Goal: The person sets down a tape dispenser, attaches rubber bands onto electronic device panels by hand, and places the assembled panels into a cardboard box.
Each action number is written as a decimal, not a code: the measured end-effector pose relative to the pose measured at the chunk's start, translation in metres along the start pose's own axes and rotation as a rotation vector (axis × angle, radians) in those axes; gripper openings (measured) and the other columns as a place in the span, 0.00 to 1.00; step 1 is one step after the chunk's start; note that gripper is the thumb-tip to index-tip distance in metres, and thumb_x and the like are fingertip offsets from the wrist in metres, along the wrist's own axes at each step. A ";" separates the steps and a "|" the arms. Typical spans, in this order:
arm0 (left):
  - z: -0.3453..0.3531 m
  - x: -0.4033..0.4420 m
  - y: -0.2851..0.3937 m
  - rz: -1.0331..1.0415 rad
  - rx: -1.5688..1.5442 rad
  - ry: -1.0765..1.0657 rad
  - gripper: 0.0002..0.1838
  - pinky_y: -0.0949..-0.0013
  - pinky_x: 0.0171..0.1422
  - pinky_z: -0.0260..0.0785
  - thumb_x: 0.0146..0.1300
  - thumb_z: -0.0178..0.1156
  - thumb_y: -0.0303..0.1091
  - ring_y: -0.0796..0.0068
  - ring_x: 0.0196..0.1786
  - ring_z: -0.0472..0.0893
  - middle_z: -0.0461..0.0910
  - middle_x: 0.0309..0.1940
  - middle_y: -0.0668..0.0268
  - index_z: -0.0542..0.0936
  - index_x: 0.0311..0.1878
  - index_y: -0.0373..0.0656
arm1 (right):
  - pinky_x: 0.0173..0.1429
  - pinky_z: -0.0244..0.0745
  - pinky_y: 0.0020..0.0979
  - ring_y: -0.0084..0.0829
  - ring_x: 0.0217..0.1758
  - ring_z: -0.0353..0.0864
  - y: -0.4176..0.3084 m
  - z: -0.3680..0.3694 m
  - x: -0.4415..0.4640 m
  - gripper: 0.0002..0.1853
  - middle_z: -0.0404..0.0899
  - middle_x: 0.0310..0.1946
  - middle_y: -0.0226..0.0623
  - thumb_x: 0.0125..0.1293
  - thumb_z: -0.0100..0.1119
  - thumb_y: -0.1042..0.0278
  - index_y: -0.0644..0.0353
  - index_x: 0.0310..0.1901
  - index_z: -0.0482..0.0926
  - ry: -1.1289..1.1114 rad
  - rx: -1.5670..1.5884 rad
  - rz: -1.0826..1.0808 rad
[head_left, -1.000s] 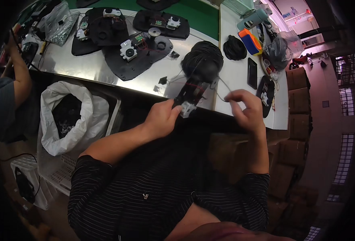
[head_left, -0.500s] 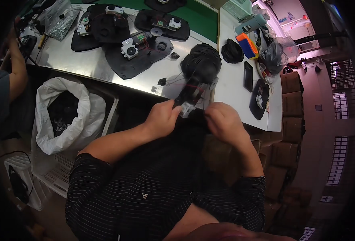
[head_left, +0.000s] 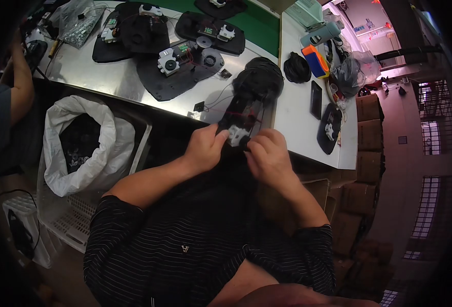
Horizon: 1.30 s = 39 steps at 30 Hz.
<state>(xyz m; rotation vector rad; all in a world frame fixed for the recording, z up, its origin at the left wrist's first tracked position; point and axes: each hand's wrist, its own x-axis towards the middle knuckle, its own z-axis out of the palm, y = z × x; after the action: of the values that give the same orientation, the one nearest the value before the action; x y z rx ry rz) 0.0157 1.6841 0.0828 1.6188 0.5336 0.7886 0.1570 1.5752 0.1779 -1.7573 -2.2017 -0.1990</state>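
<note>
My left hand (head_left: pixel 204 148) is closed on the near left edge of a black panel (head_left: pixel 244 110) with thin red wires on it. A white plastic module (head_left: pixel 237 136) sits at the panel's near end, beside my left thumb. At the module's right corner, the fingers of my right hand (head_left: pixel 270 156) are pinched together; what is between them is hidden. Behind the panel's far end lies a bundle of black cable (head_left: pixel 259 74). A small black part (head_left: pixel 199 106) on thin wires rests at the metal bench edge, left of the panel.
Several black panels with white modules (head_left: pixel 168 62) lie on the metal bench (head_left: pixel 118 82). On the left, a white sack (head_left: pixel 123 138) stands in a crate near another person's arm (head_left: pixel 22 87). An orange and blue object (head_left: pixel 315 61) and a black tray (head_left: pixel 316 100) are on the right.
My right hand has moved left and slightly down, closer to the white module and my left hand. My left hand keeps its hold on the panel.
</note>
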 end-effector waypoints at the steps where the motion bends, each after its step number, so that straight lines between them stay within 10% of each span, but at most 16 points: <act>1: -0.001 0.000 0.000 -0.001 -0.001 0.002 0.13 0.58 0.31 0.67 0.65 0.52 0.32 0.46 0.28 0.77 0.75 0.23 0.46 0.74 0.29 0.31 | 0.46 0.69 0.40 0.41 0.42 0.75 -0.001 0.000 0.000 0.13 0.75 0.33 0.38 0.42 0.64 0.77 0.63 0.33 0.75 -0.002 0.001 -0.001; 16: -0.001 0.001 -0.013 -0.147 -0.193 -0.035 0.12 0.74 0.39 0.70 0.68 0.49 0.31 0.81 0.31 0.77 0.82 0.29 0.65 0.80 0.42 0.35 | 0.44 0.68 0.38 0.43 0.41 0.72 -0.027 0.022 -0.017 0.20 0.73 0.37 0.43 0.41 0.69 0.75 0.66 0.40 0.76 0.057 0.072 0.217; 39: 0.001 -0.001 -0.005 0.017 0.011 0.112 0.12 0.60 0.26 0.65 0.62 0.56 0.31 0.52 0.22 0.75 0.74 0.19 0.51 0.74 0.26 0.34 | 0.44 0.67 0.38 0.42 0.42 0.71 -0.044 0.030 -0.016 0.23 0.71 0.42 0.45 0.44 0.70 0.68 0.68 0.42 0.76 -0.066 -0.044 0.292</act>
<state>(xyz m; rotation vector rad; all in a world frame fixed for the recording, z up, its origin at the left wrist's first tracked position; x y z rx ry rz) 0.0162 1.6838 0.0773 1.5980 0.6058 0.8940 0.1124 1.5594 0.1480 -2.1101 -1.9647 -0.1238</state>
